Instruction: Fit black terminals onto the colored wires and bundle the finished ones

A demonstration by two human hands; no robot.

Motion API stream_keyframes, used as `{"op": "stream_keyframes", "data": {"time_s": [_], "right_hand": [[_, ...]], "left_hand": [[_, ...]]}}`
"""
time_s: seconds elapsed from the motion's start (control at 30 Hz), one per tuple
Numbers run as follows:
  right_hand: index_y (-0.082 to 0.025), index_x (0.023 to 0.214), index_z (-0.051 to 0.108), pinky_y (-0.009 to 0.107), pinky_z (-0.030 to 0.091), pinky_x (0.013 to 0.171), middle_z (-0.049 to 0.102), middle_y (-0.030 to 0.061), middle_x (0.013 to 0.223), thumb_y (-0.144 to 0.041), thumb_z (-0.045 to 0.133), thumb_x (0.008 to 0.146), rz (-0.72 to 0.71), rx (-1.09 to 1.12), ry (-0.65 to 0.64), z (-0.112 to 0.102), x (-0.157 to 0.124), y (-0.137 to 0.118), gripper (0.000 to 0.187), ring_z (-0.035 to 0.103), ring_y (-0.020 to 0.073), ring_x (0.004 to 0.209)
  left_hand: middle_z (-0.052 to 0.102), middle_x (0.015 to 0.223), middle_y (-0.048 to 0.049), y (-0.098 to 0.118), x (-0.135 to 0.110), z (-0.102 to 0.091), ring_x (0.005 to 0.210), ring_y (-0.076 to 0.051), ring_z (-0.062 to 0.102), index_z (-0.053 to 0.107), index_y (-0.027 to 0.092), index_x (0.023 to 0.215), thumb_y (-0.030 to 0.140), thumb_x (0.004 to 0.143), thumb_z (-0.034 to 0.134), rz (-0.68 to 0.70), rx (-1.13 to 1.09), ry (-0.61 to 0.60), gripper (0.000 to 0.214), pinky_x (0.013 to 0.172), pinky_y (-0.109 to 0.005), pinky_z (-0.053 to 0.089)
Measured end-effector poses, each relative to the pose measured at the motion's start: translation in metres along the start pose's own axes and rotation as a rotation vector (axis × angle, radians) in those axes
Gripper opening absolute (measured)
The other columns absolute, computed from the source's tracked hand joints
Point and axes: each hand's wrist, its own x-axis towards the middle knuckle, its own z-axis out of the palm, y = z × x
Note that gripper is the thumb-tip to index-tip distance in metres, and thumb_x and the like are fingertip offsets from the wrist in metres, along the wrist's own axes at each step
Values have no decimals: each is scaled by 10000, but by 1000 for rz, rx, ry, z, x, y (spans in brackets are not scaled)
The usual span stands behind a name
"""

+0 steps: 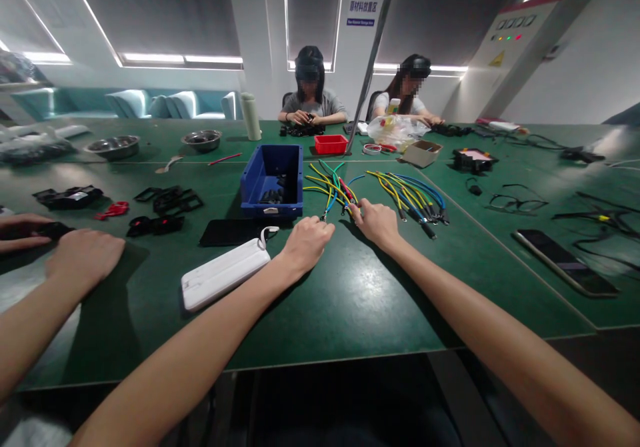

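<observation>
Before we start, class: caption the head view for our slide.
Left hand and right hand at coloured wires beside a blue bin.

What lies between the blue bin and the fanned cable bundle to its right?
In the head view, a loose cable cluster with yellow and green strands; the right hand is at its near end.

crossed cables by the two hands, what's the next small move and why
I'd probably ease one strand free of the crossed cables with the right hand: it is at their near ends, the left hand is close by, and they overlap more than the fanned cables to the right.
</observation>
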Motion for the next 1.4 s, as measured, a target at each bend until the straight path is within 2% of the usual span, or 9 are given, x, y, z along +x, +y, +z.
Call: {"op": "stream_keyframes", "data": {"time_s": [0.13,0.3,0.47,0.6,0.87,1.03,1.2,1.4], "right_hand": [[-185,1152,601,349,443,767,700,169,950,-607,205,946,17,45,-23,-1,10,-13,614,666,312,927],[-171,1083,634,365,453,790,693,181,964,-631,261,924,39,70,-42,1,21,-17,613,660,320,941],[-174,1062,634,370,460,791,691,172,982,-559,388,912,32,86,-58,7,25,-11,481,655,318,938],[-177,1052,614,364,466,768,690,159,976,-477,398,921,48,138,-54,12,28,-5,393,655,310,919],[-198,1076,589,375,467,770,680,147,990,-507,359,934,56,248,-65,17,32,2,411,643,307,930],[-198,1053,599,368,472,763,681,139,963,-507,324,949,44,297,-27,20,33,5,427,651,295,903],[-191,1028,614,363,475,761,688,133,934,-474,368,944,48,338,2,23,32,7,384,657,287,881],[-202,943,648,358,471,737,697,114,895,-473,434,905,41,458,-11,27,39,13,348,655,285,867]], "left_hand": [[669,877,-112,2,1,3,878,-234,584,612,146,908,-18,789,477,-12,-17,-15,244,782,-358,463],[665,865,-95,2,2,8,840,-220,591,613,155,902,0,806,467,-38,10,-37,234,759,-342,469],[666,873,-80,-1,3,10,819,-212,593,605,165,883,39,844,450,-22,28,-38,204,739,-325,460],[663,864,-76,-2,4,12,799,-205,603,595,165,883,112,887,456,-51,29,-50,149,727,-313,456],[675,847,-65,2,7,8,768,-212,630,600,177,912,159,896,469,-117,108,-85,132,654,-307,432],[687,900,-68,3,8,7,813,-210,640,612,183,967,205,922,436,-164,113,-110,183,680,-302,431],[680,929,-71,-1,8,4,877,-215,640,604,181,1013,229,930,420,-202,87,-146,208,729,-295,445],[689,851,-100,-2,8,0,809,-252,653,631,158,1044,292,935,409,-317,128,-209,281,720,-332,463]]}}
